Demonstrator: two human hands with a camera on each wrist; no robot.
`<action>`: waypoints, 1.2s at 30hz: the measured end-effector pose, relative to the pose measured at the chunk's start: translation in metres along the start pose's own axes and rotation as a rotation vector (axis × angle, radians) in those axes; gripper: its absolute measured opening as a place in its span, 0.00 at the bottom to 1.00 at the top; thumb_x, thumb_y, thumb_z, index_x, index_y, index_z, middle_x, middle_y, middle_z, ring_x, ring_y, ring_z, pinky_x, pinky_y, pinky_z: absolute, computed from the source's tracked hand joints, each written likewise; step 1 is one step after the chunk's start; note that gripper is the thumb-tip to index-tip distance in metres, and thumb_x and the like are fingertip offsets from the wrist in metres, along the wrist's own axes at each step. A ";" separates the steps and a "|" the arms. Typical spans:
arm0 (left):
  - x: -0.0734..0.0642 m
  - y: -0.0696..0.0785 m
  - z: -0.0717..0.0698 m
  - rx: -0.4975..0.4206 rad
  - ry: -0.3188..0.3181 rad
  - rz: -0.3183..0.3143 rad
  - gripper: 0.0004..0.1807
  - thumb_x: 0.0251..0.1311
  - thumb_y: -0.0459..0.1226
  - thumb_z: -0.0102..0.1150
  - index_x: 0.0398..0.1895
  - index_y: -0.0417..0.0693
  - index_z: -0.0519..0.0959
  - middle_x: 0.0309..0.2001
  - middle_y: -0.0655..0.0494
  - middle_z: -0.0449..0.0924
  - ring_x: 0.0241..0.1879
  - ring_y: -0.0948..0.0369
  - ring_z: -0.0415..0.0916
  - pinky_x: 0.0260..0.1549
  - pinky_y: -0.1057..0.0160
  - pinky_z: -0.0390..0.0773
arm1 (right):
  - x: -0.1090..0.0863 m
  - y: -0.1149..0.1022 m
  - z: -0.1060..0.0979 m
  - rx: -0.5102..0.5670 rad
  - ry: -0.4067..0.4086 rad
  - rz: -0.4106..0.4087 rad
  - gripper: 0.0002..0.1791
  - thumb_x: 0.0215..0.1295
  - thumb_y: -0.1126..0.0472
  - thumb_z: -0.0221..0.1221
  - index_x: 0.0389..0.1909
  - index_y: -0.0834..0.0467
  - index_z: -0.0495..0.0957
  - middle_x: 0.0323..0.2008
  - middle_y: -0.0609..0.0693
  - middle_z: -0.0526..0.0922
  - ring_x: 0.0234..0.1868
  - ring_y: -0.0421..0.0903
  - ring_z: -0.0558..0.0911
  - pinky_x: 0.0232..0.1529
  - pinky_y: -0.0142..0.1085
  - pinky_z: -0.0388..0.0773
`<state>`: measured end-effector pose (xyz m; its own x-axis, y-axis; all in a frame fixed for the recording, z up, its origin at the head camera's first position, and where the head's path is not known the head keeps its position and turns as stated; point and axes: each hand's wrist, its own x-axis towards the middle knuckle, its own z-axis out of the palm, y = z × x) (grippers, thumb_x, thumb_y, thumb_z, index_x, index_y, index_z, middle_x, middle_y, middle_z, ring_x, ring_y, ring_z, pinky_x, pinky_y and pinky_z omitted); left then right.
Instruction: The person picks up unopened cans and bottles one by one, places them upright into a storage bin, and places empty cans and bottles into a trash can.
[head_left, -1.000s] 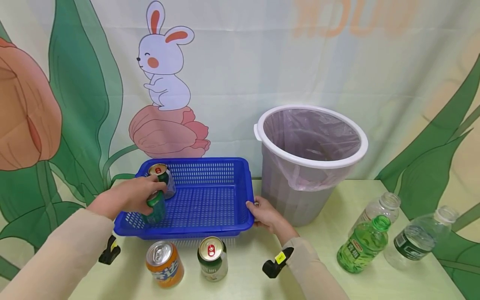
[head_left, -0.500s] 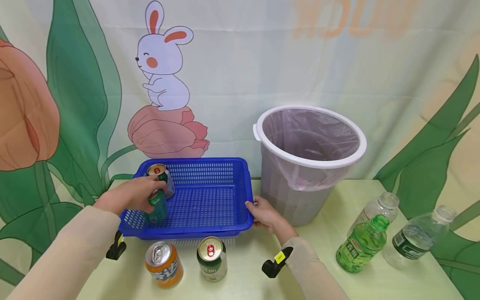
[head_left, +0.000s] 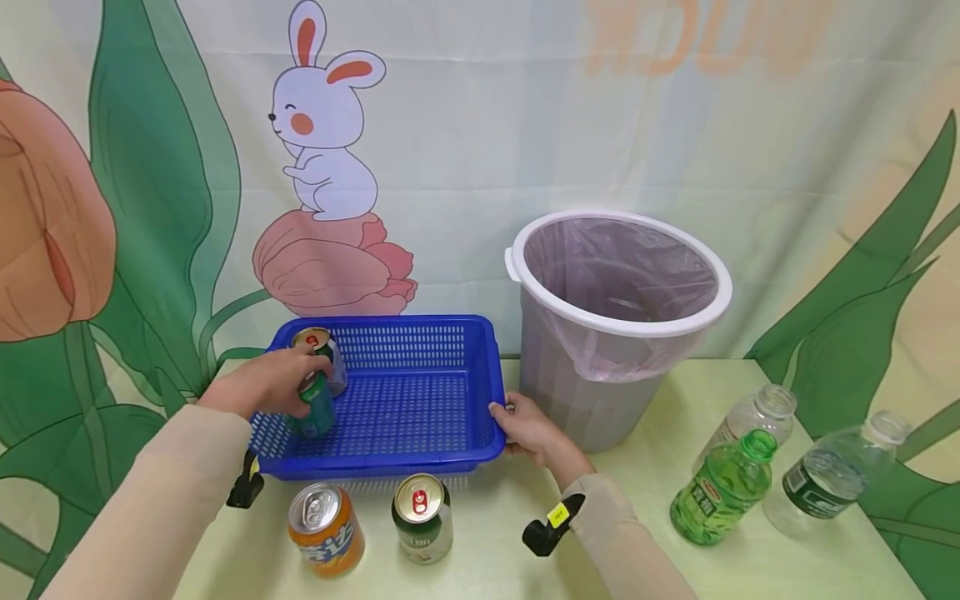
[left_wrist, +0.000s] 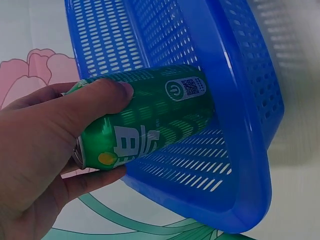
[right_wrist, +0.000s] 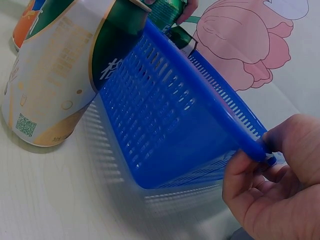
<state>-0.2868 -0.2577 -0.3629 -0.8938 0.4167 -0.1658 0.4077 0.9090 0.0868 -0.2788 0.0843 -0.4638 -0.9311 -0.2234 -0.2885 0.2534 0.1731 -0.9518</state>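
Observation:
My left hand (head_left: pixel 273 382) grips a green soda can (head_left: pixel 318 410) by its upper part, inside the left end of the blue plastic basket (head_left: pixel 405 462). In the left wrist view the thumb lies along the green can (left_wrist: pixel 150 115), whose base reaches down into the basket. Behind it in the basket stands a can with a gold top (head_left: pixel 311 337), partly hidden by the fingers. At the basket's right end my right hand (head_left: pixel 531 427) pinches the rim between thumb and fingers, as the right wrist view shows with the hand (right_wrist: pixel 280 180) on the rim's corner.
An orange soda can (head_left: pixel 327 530) and a green-and-white can (head_left: pixel 423 520) stand before the basket. Right of it is a grey bin (head_left: pixel 585 392) with a plastic liner. A green bottle (head_left: pixel 722 492) and two clear bottles (head_left: pixel 840 475) stand at the table's right.
My left hand and the green can have shifted slightly right and up inside the basket. The right hand keeps its hold on the rim.

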 end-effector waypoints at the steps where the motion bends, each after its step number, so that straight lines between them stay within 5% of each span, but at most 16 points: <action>1: 0.001 -0.001 0.001 -0.002 -0.001 -0.006 0.27 0.42 0.36 0.72 0.50 0.50 0.75 0.46 0.43 0.71 0.43 0.47 0.73 0.40 0.45 0.78 | 0.000 0.000 0.000 -0.003 -0.001 0.000 0.10 0.70 0.60 0.45 0.43 0.63 0.65 0.35 0.61 0.80 0.22 0.42 0.76 0.22 0.34 0.72; 36: 0.021 -0.019 0.024 -0.062 0.009 -0.069 0.30 0.43 0.34 0.71 0.54 0.44 0.74 0.57 0.37 0.68 0.53 0.39 0.68 0.46 0.40 0.73 | -0.003 0.000 -0.001 0.026 -0.021 -0.013 0.14 0.70 0.60 0.45 0.49 0.66 0.64 0.37 0.63 0.79 0.23 0.42 0.78 0.22 0.32 0.74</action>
<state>-0.3088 -0.2655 -0.3918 -0.9212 0.3526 -0.1647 0.3329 0.9331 0.1356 -0.2765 0.0858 -0.4626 -0.9286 -0.2460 -0.2778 0.2481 0.1449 -0.9578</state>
